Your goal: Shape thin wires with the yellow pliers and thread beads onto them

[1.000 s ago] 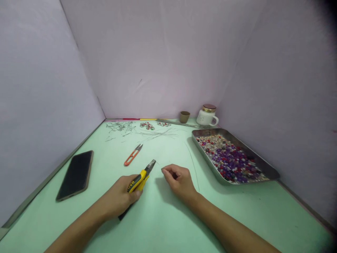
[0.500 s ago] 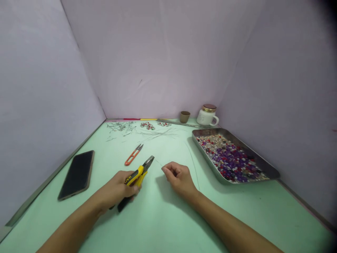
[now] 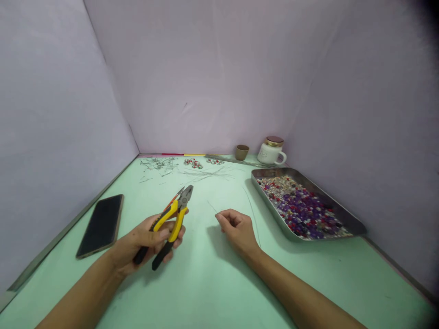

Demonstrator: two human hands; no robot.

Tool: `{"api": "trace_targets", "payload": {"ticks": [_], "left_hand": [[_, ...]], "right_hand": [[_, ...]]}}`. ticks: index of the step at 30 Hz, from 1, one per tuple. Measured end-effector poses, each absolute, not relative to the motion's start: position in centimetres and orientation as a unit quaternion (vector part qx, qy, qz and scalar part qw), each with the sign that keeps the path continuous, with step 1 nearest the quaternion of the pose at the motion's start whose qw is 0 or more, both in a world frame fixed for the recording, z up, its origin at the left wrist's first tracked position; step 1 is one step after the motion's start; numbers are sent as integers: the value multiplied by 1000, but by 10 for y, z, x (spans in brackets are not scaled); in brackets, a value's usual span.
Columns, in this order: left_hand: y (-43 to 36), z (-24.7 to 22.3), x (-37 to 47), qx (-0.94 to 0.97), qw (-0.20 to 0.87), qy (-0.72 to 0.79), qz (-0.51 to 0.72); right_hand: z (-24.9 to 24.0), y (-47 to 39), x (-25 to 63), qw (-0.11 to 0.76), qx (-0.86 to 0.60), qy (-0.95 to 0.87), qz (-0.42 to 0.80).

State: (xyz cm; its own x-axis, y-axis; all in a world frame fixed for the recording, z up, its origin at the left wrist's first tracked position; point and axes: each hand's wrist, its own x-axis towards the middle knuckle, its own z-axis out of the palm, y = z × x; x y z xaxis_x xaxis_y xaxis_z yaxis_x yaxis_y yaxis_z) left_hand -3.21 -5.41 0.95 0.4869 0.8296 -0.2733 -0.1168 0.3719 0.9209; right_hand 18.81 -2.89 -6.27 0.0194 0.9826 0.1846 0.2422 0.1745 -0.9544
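Observation:
Yellow and black pliers (image 3: 176, 221) lie in my left hand (image 3: 149, 242), whose fingers wrap round one handle, with the jaws pointing up and away. Behind the pliers, partly hidden, are orange thread snips (image 3: 173, 199) on the table. My right hand (image 3: 240, 228) pinches a thin wire (image 3: 211, 207) between thumb and forefinger, its free end sticking out to the upper left. A longer thin wire (image 3: 253, 210) curves over the table just beyond my right wrist.
A metal tray (image 3: 274, 214) of purple, red and pale beads stands at the right. Black phone (image 3: 101, 226) at left. Along the back are wire pieces (image 3: 157, 164), beaded pieces (image 3: 194, 163), a small brown cup (image 3: 242, 152) and a lidded white mug (image 3: 270, 153).
My left hand has turned palm-up, and the pliers now point more upward, with their handles spread and overlapping the snips in view. My right hand still pinches the wire, which now tilts more upward.

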Motion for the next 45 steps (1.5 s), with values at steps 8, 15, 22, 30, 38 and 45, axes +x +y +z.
{"api": "trace_targets", "payload": {"ticks": [8, 15, 22, 30, 38, 45], "left_hand": [[-60, 11, -16, 615, 549, 527, 207], [-59, 12, -20, 651, 527, 523, 158], [-61, 12, -18, 654, 533, 516, 147], [-56, 0, -19, 701, 409, 564, 155], [-37, 13, -55, 516, 446, 633, 366], [-52, 3, -27, 516, 593, 530, 320]], "right_hand": [[-58, -27, 188, 497, -521, -538, 438], [-51, -23, 195, 413, -400, -400, 714], [-52, -24, 196, 402, -383, -393, 733], [-48, -27, 194, 397, -390, -387, 735], [-48, -32, 188, 454, -363, -355, 732], [-49, -22, 194, 549, -360, -315, 685]]}}
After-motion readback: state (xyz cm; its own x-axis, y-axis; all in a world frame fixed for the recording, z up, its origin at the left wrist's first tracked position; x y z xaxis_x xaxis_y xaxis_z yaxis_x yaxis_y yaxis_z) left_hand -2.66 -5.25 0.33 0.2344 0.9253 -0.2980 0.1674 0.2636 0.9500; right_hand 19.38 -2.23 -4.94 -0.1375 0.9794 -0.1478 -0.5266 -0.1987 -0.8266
